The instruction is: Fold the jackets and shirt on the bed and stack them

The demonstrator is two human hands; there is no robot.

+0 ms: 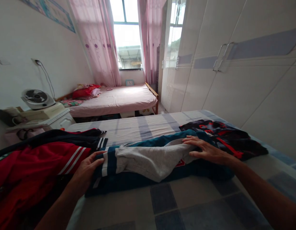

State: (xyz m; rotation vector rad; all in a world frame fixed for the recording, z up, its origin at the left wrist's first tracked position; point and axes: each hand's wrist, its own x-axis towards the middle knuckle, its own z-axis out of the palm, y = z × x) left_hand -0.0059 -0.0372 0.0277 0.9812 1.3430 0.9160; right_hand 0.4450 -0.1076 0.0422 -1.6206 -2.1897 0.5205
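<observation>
A teal and light-grey sweatshirt lies folded lengthwise across the bed in front of me. One grey sleeve runs along its top and ends in a teal-and-white striped cuff. At that cuff, my left hand grips the fabric between thumb and fingers. Toward the sleeve's other end, my right hand holds the grey cloth, fingers bent over it and thumb nearer me. A small red-and-white patch shows below the right hand. The undersides of both hands' grips are partly hidden.
Red clothing with white stripes and dark clothing lie at the left. A black-and-red garment lies at the right on the checked bedsheet. Beyond are a fan, a pink bed and a white wardrobe.
</observation>
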